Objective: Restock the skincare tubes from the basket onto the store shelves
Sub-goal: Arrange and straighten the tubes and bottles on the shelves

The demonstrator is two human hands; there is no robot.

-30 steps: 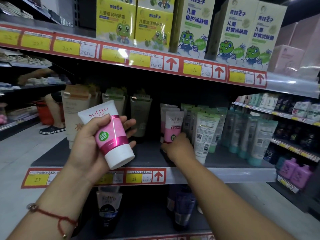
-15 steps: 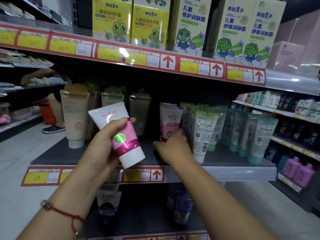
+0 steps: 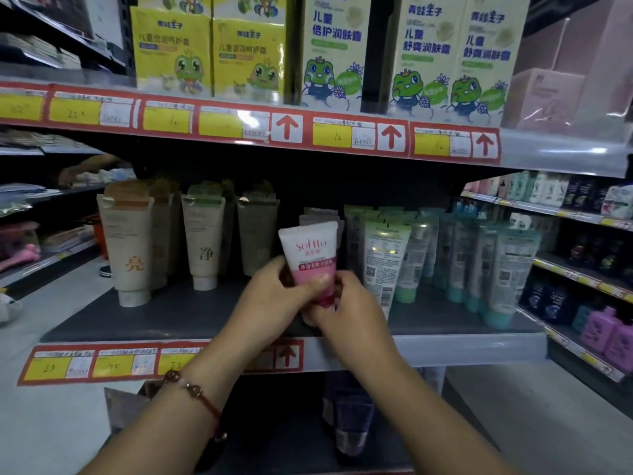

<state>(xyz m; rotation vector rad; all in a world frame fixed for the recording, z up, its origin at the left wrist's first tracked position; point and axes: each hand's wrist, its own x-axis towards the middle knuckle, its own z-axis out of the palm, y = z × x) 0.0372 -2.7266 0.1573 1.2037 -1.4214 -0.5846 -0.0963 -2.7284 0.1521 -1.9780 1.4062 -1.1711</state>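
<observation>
A pink and white Softto tube [image 3: 312,255] stands upright, cap down, over the dark middle shelf [image 3: 178,313]. My left hand [image 3: 274,296] grips its lower part from the left. From the right, my right hand [image 3: 346,310] holds the tube's bottom, and the two hands meet around its cap end. Just behind it stand more tubes of the same kind [image 3: 318,216], mostly hidden. The basket is not in view.
Beige tubes [image 3: 128,248] stand at the shelf's left, green and teal tubes [image 3: 387,265] at its right. Frog-print boxes [image 3: 334,53] fill the top shelf. Dark tubes [image 3: 349,423] sit on the shelf below. A person's arm [image 3: 85,166] reaches into the shelves far left.
My left hand carried the pink tube rightward and turned it upright in front of the matching tubes. My right hand came off the shelved tubes and took hold of its lower end.
</observation>
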